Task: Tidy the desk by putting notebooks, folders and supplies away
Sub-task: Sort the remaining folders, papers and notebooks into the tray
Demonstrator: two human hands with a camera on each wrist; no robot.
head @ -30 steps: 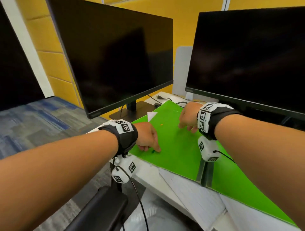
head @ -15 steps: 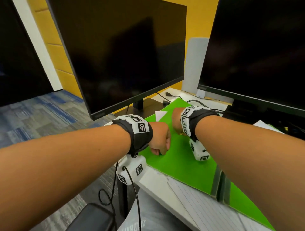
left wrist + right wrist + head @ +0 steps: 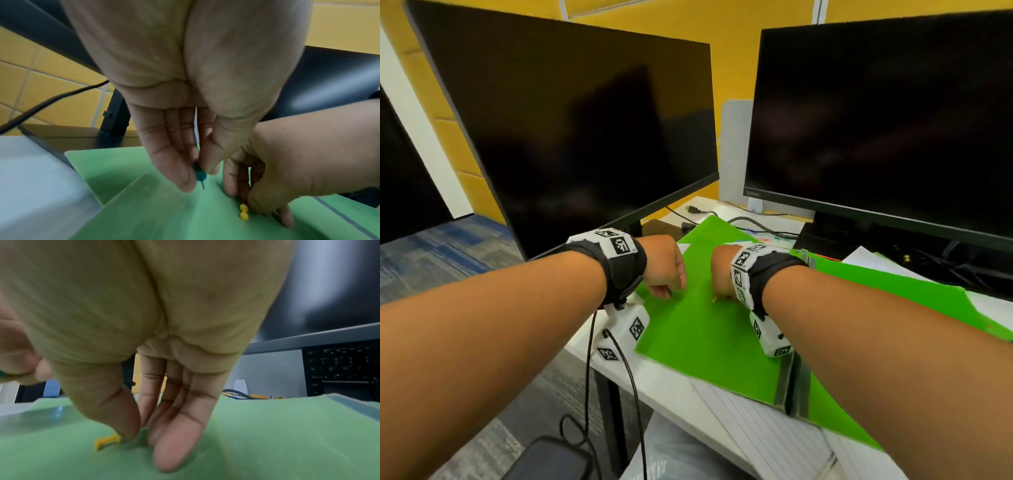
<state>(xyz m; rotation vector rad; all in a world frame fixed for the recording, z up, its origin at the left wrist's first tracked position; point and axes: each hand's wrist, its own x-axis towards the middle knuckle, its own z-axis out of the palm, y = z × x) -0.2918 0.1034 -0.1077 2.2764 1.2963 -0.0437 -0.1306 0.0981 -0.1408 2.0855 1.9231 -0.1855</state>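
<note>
Tiny, light, sharp. Left hand pinching a teal push pin just above the green folder on the desk; right hand closing on a yellow push pin lying flat. Best grabbed by the plastic heads, probably skittery on slick plastic.

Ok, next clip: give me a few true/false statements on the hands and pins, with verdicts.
1. The left hand pinches a teal push pin. True.
2. The yellow push pin lies on the white lined paper. False: it lies on the green folder.
3. The right hand has its thumb at the yellow push pin. True.
4. Both monitors show a bright picture. False: the left monitor and the right monitor are dark.
5. The teal pin's needle points down toward the folder. True.
</note>
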